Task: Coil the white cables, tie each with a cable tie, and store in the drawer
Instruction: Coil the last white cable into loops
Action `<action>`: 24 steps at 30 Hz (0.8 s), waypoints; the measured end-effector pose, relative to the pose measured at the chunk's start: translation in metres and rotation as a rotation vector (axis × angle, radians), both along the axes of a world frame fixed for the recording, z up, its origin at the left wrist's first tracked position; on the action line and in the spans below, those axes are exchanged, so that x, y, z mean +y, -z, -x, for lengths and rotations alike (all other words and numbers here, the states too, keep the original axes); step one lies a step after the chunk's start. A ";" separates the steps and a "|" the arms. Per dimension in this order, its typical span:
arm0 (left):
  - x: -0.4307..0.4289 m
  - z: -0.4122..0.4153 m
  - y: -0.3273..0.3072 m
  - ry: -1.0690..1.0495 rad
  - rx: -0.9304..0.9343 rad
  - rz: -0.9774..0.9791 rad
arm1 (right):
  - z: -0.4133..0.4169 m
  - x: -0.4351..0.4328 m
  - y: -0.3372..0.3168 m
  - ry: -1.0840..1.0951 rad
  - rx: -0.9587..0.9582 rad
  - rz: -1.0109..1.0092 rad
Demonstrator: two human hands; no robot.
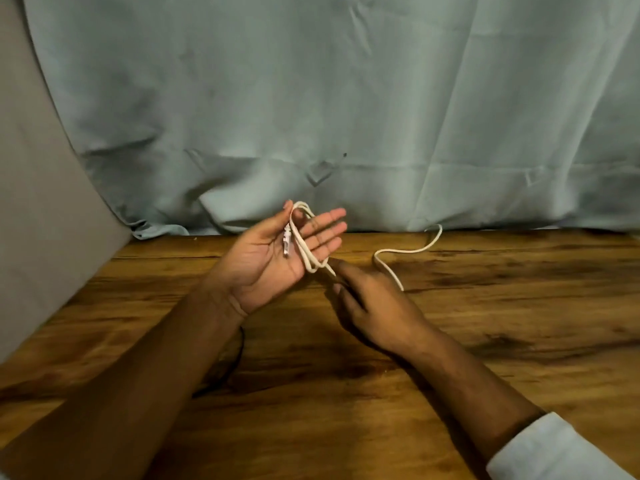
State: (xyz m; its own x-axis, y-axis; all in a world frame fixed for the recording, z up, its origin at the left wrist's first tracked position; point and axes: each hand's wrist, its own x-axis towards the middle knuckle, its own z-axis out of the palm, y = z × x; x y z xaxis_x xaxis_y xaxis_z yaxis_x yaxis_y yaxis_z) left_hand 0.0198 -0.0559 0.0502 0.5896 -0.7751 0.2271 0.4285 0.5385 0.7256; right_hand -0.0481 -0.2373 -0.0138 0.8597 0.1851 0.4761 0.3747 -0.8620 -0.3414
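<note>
A white cable [302, 242] is looped around my left hand [277, 261], which is held palm up above the wooden table with its fingers straight. The cable's white plug lies across the palm, beside the loops. My right hand [372, 306] is just right of it, palm down, and pinches the cable where it leaves the loops. The loose tail [408, 251] snakes over the table to the right and ends near the cloth. No cable tie or drawer is in view.
The wooden table [485, 306] fills the lower half. A pale blue-grey cloth [346, 116] hangs behind it down to the far edge. A grey surface [41, 202] stands at the left. A thin black cord [239, 355] lies under my left forearm.
</note>
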 end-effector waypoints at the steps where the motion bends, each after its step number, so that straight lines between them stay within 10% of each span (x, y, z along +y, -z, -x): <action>1: -0.002 0.000 0.000 -0.093 0.020 -0.019 | 0.001 0.005 -0.002 -0.007 -0.007 0.024; 11: -0.004 -0.010 0.026 -0.549 -0.232 -0.407 | 0.015 0.016 -0.023 -0.039 0.003 0.107; 24: -0.005 0.012 0.021 -0.258 -0.604 -0.892 | 0.018 -0.001 -0.040 -0.062 -0.122 0.022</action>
